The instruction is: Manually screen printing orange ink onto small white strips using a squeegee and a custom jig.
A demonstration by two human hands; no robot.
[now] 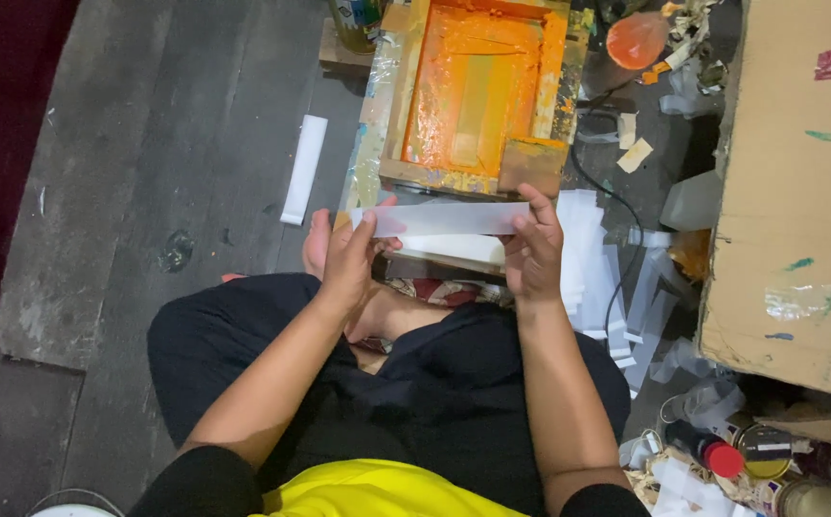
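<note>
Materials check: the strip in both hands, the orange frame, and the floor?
Strip: thin translucent plastic film or glossy paper, probably; the edge behind shows faintly through it.
Frame: wood, looks like; bare tan edges, orange ink coating.
Floor: weathered grey planks, visible grain and seams.

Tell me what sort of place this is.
Probably a small screen-printing workshop, worked on the floor: an orange-inked printing frame, a heap of white strips, and paint-smeared cardboard beside the seated person.

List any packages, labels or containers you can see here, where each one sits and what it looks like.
Cardboard box: right side, large, brown, smeared with paint.
Red-capped bottle: bottom right, dark, lying among scraps.
Round tin: beside the bottle, yellowish lid.
Can: top centre, partly cut off, coloured label.
</note>
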